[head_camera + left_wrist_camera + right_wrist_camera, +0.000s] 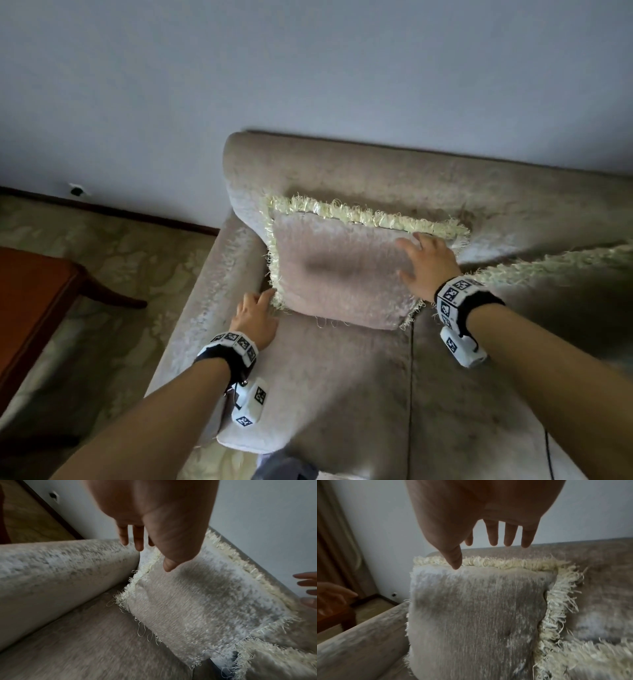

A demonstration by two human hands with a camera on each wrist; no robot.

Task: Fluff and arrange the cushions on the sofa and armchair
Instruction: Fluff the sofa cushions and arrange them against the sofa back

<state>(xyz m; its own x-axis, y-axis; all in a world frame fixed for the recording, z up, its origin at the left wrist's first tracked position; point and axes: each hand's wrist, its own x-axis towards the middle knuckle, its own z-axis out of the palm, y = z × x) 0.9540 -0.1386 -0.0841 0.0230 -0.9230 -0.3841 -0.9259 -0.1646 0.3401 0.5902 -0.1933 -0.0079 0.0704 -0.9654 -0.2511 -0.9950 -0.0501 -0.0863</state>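
A beige cushion with a cream fringe leans upright against the backrest in the left corner of the beige sofa. My right hand lies open, fingers straight, by the cushion's upper right part; whether the palm touches it I cannot tell. Beside the cushion's lower left corner, by the armrest, my left hand hovers open and holds nothing. A second fringed cushion lies to the right, mostly out of view.
A plain wall rises behind the sofa. A dark wooden table stands on the patterned carpet to the left. A thin black cable runs along the seat seam.
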